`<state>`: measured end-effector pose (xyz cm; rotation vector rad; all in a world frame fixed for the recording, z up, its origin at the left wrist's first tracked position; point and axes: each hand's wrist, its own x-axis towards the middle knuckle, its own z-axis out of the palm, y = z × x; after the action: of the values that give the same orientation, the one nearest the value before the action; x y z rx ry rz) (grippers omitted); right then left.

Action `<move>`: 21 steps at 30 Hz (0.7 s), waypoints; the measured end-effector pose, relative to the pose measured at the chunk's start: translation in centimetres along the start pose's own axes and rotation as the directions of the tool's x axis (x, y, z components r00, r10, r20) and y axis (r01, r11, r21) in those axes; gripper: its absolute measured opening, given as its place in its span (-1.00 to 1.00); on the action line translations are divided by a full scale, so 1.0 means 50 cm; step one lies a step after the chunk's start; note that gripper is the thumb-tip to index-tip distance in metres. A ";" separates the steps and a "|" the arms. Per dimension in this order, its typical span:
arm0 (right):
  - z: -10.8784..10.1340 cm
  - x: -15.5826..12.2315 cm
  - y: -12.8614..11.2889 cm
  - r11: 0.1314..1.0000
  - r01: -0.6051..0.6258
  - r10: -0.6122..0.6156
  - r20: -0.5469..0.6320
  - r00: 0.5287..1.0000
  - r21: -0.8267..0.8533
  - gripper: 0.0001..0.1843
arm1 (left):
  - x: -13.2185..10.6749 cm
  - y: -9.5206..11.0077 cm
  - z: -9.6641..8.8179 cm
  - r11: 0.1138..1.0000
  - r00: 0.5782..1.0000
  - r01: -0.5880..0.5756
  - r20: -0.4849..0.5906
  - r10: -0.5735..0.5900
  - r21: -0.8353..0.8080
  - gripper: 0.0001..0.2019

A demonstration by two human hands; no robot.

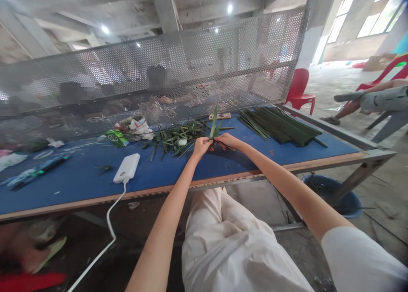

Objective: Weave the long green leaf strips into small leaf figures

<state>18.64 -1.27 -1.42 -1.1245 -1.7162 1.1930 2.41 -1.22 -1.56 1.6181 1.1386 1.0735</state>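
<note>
Above the blue tabletop [172, 168], near its front edge, my two hands are close together on a green leaf strip [214, 124]. My left hand [202, 146] pinches it from the left side, fingers closed. From the right, my right hand [228, 141] also grips the leaf piece, its fingers closed. One blade of the strip points upward and a shorter one slants to the right. The part between my fingers is too small to make out. Cut leaf scraps [178, 137] lie in a pile just left of my hands.
A stack of long green leaves [280, 124] lies on the right. Left are a white power bank [127, 168] with a cable, a green packet [116, 137] and a dark tool [41, 171]. A perforated metal screen [197, 71] stands behind. A blue basin [331, 194] sits below right.
</note>
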 end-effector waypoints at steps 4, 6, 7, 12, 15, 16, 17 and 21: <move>-0.009 0.016 0.008 0.988 -0.031 0.055 -0.151 0.987 0.154 -0.64 | -0.004 0.006 -0.002 0.998 0.999 0.033 0.011 -0.033 -0.054 -0.83; -0.017 0.020 0.009 0.960 -0.023 0.097 -0.256 0.962 0.279 -0.65 | -0.007 0.011 -0.005 0.996 0.997 0.045 0.070 -0.040 -0.076 -0.84; -0.022 0.020 0.009 0.944 -0.011 0.114 -0.293 0.949 0.331 -0.64 | -0.010 0.014 -0.005 0.995 0.992 0.053 0.118 -0.042 -0.088 -0.85; -0.047 0.014 0.009 0.899 0.026 0.195 -0.451 0.871 0.438 -0.53 | -0.022 0.027 -0.008 0.988 0.907 0.134 0.412 -0.090 -0.079 -0.84; -0.060 0.017 0.011 0.888 0.018 0.275 -0.561 0.781 0.459 -0.59 | -0.030 0.033 -0.013 0.986 0.832 0.164 0.541 -0.120 -0.033 -0.84; -0.063 0.019 0.012 0.886 0.008 0.296 -0.579 0.760 0.464 -0.61 | -0.032 0.034 -0.016 0.986 0.809 0.164 0.577 -0.115 -0.034 -0.83; -0.065 0.021 0.012 0.885 -0.002 0.314 -0.593 0.741 0.466 -0.63 | -0.034 0.036 -0.019 0.986 0.787 0.160 0.608 -0.100 -0.044 -0.82; -0.064 0.023 0.008 0.873 0.023 0.321 -0.610 0.724 0.487 -0.62 | -0.031 0.036 -0.028 0.978 0.788 0.146 0.615 -0.023 -0.151 -0.64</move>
<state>21.28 0.84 -0.78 -1.2059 -0.7256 1.0239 1.14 -2.86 0.25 1.5718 0.6370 0.5034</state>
